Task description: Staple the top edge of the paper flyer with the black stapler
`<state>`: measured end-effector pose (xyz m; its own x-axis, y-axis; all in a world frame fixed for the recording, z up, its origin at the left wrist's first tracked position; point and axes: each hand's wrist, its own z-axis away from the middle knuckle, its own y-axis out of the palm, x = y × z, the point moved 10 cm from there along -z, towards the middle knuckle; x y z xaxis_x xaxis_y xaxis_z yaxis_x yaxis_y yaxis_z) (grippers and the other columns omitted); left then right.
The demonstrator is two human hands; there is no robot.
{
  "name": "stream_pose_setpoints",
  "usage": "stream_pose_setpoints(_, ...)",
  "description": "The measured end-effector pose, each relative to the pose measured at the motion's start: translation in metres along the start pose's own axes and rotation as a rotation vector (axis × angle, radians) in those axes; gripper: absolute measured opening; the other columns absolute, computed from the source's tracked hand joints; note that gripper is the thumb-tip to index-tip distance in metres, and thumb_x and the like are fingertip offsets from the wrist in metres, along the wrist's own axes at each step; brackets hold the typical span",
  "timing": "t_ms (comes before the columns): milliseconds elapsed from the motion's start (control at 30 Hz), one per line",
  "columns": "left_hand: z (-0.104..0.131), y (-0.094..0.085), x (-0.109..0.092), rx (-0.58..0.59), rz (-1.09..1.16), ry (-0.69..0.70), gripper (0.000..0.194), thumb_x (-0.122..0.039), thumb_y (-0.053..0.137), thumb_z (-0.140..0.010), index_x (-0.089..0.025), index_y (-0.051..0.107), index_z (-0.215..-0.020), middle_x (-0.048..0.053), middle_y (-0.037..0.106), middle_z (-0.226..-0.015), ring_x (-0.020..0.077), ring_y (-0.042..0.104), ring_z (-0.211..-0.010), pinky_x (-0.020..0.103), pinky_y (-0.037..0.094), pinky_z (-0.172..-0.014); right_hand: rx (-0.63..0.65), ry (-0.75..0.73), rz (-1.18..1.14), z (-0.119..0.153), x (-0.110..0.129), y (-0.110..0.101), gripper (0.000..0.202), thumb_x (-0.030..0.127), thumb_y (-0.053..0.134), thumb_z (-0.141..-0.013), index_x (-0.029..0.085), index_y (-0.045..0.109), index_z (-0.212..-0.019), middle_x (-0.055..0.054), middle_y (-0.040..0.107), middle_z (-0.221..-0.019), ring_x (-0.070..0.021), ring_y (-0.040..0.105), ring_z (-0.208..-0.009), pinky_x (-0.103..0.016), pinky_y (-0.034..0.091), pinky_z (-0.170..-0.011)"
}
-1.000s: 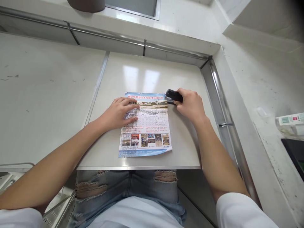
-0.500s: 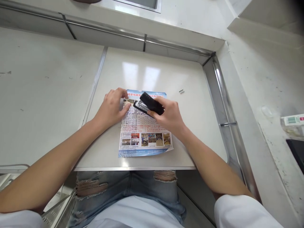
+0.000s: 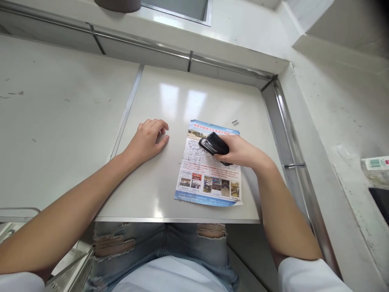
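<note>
A black stapler is in my right hand, its jaws apart and its front end pointing left. Under it lies a printed sheet with coloured photos and many staple-like marks on its left part. The sheet's lower right corner curls up. My left hand rests on the table left of the sheet, not touching it, fingers curled and apart from the thumb, holding nothing.
Two staple strips lie on the white table beyond the sheet. Metal rails and a wall border the table at the back and right. A clear container stands at the far right.
The sheet and the stapler, with my right hand, have shifted to the right. My left hand has let go of the sheet, which now lies apart from it.
</note>
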<state>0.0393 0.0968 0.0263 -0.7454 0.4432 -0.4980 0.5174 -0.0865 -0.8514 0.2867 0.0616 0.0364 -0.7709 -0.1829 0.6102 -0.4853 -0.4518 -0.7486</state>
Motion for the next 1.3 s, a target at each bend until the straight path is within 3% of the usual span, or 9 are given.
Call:
stream_pose_setpoints(200, 0.000, 0.001, -0.002, 0.012, -0.005, 0.011, 0.014, -0.027, 0.058, -0.100, -0.023, 0.064, -0.112, 0.009, 0.070, -0.104, 0.0316, 0.062, -0.103, 0.050, 0.046, -0.097, 0.159, 0.155, 0.034, 0.014, -0.040, -0.010, 0.020, 0.034, 0.080, -0.080, 0.026, 0.063, -0.087, -0.002, 0.075, -0.085, -0.0234, 0.068, -0.071, -0.035, 0.051, -0.057)
stream_pose_setpoints(500, -0.001, 0.001, -0.003, 0.017, -0.025, 0.028, 0.011, -0.029, 0.057, -0.101, -0.023, 0.065, -0.106, 0.009, 0.067, -0.101, 0.0314, 0.061, -0.100, 0.050, 0.046, -0.096, 0.187, 0.037, -0.086, 0.016, -0.048, -0.028, 0.045, 0.063, 0.085, -0.077, 0.025, 0.068, -0.095, -0.002, 0.071, -0.092, -0.0225, 0.063, -0.082, -0.035, 0.052, -0.067)
stream_pose_setpoints(567, -0.001, 0.001, -0.003, 0.018, -0.017, 0.029, 0.011, -0.031, 0.057, -0.102, -0.024, 0.065, -0.105, 0.009, 0.067, -0.101, 0.0313, 0.061, -0.100, 0.050, 0.046, -0.096, 0.026, 0.051, -0.171, 0.011, -0.058, -0.044, 0.042, 0.066, 0.076, -0.086, 0.025, 0.066, -0.090, -0.002, 0.066, -0.083, -0.0210, 0.060, -0.076, -0.035, 0.050, -0.067)
stream_pose_setpoints(700, -0.001, 0.000, -0.003, 0.024, -0.001, 0.013, 0.013, -0.036, 0.058, -0.103, -0.025, 0.065, -0.102, 0.008, 0.068, -0.101, 0.0311, 0.060, -0.101, 0.051, 0.046, -0.097, -0.639, 0.180, -0.022, 0.017, -0.093, -0.096, 0.044, 0.065, 0.065, -0.095, 0.026, 0.060, -0.076, -0.003, 0.057, -0.071, -0.0229, 0.056, -0.072, -0.041, 0.051, -0.073)
stream_pose_setpoints(800, -0.002, -0.001, -0.004, 0.019, -0.001, 0.006, 0.015, -0.037, 0.058, -0.103, -0.025, 0.066, -0.101, 0.008, 0.067, -0.100, 0.0314, 0.060, -0.101, 0.052, 0.046, -0.099, -0.853, 0.264, 0.161, 0.017, -0.109, -0.101, 0.041, 0.061, 0.059, -0.100, 0.026, 0.063, -0.078, -0.005, 0.057, -0.069, -0.0267, 0.057, -0.073, -0.047, 0.053, -0.079)
stream_pose_setpoints(900, -0.002, -0.001, -0.004, 0.017, -0.002, 0.008, 0.015, -0.037, 0.059, -0.103, -0.025, 0.067, -0.101, 0.008, 0.067, -0.100, 0.0318, 0.060, -0.101, 0.052, 0.045, -0.100, -0.798, 0.188, 0.260, 0.001, -0.105, -0.088, 0.043, 0.060, 0.049, -0.105, 0.024, 0.070, -0.093, -0.010, 0.066, -0.085, -0.0308, 0.063, -0.086, -0.050, 0.056, -0.087)
stream_pose_setpoints(1000, -0.001, 0.000, -0.003, 0.022, -0.003, 0.005, 0.015, -0.037, 0.058, -0.104, -0.025, 0.066, -0.100, 0.008, 0.067, -0.100, 0.0312, 0.060, -0.101, 0.051, 0.045, -0.099, -0.718, 0.078, 0.367, -0.011, -0.092, -0.073, 0.049, 0.065, 0.050, -0.105, 0.023, 0.074, -0.115, -0.018, 0.069, -0.127, -0.0372, 0.063, -0.121, -0.057, 0.052, -0.106)
stream_pose_setpoints(1133, -0.001, 0.000, 0.000, 0.020, -0.003, 0.001, 0.018, -0.039, 0.058, -0.105, -0.024, 0.066, -0.098, 0.008, 0.066, -0.101, 0.0311, 0.060, -0.101, 0.051, 0.044, -0.100, -0.555, 0.087, 0.430, -0.028, -0.099, -0.048, 0.065, 0.068, 0.046, -0.106, 0.027, 0.058, -0.155, -0.018, 0.046, -0.170, -0.0417, 0.035, -0.160, -0.069, 0.035, -0.126)
stream_pose_setpoints(1300, -0.002, 0.001, 0.002, 0.023, 0.010, -0.011, 0.026, -0.043, 0.053, -0.107, -0.025, 0.068, -0.097, 0.009, 0.067, -0.103, 0.0317, 0.060, -0.102, 0.053, 0.044, -0.101, -0.373, 0.118, 0.412, -0.044, -0.114, -0.025, 0.074, 0.063, 0.040, -0.109, 0.025, 0.036, -0.172, -0.020, 0.030, -0.181, -0.0424, 0.022, -0.170, -0.077, 0.020, -0.130)
